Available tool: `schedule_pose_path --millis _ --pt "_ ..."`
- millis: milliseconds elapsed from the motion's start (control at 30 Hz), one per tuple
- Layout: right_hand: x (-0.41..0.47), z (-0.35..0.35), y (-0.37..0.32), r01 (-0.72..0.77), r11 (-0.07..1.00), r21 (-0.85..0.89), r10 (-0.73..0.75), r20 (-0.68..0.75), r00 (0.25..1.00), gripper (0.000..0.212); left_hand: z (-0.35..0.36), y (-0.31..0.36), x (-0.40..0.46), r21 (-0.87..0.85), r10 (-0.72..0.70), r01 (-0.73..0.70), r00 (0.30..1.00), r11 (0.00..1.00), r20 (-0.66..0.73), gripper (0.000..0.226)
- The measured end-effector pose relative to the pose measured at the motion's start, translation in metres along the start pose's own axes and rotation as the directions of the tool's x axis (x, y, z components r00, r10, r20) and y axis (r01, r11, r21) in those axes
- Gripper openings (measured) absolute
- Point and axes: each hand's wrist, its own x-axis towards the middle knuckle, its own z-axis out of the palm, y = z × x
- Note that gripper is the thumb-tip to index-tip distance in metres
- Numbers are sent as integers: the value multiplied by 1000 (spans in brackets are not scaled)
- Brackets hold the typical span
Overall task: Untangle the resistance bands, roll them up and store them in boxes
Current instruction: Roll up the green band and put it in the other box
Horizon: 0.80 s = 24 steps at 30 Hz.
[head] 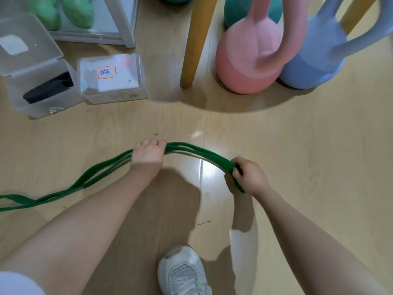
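Note:
A long green resistance band (197, 153) lies doubled into several strands above the wooden floor. My left hand (147, 154) is closed around the strands near the middle. My right hand (251, 175) grips the folded end of the band, and a short tail hangs below that fist. The remainder of the band trails left across the floor to the frame's edge. A clear plastic box (112, 78) with a red-bordered label stands closed at the upper left. Beside it, an open clear box (36, 81) holds something black.
A pink kettlebell (248, 60) and a blue kettlebell (314, 60) stand at the upper right, next to a wooden leg (196, 43). A metal shelf frame (125, 24) with green weights sits at the top left. My white shoe (184, 271) is at the bottom.

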Motion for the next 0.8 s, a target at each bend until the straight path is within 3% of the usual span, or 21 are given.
schedule_pose_path --millis 67,200,333,400,500,633,700,800 --pt "4 8 -9 -83 983 166 82 8 997 16 -6 -11 6 -15 -64 63 998 998 -24 43" --pt "11 23 -30 -195 972 135 188 66 980 33 -14 -31 10 49 -85 88 995 995 -48 42" --pt "9 25 -74 -75 929 363 10 178 984 32 -48 -63 43 63 -167 182 967 981 -194 42" --pt "10 28 -101 -44 869 493 -56 186 981 24 -62 -80 55 -16 -264 270 926 963 -271 51" --pt "21 45 -130 -89 804 588 2 147 989 16 -55 -85 44 -281 -393 314 870 907 -298 61" --pt "30 68 -140 -186 822 538 110 171 979 18 -2 -57 -11 -663 -398 251 914 705 -77 43" --pt "30 72 -135 -173 877 448 128 130 983 8 27 -53 -37 -741 -385 255 923 621 -6 35" --pt "27 73 -133 -77 996 44 75 33 997 23 54 -62 -62 -772 -373 278 926 571 57 24"
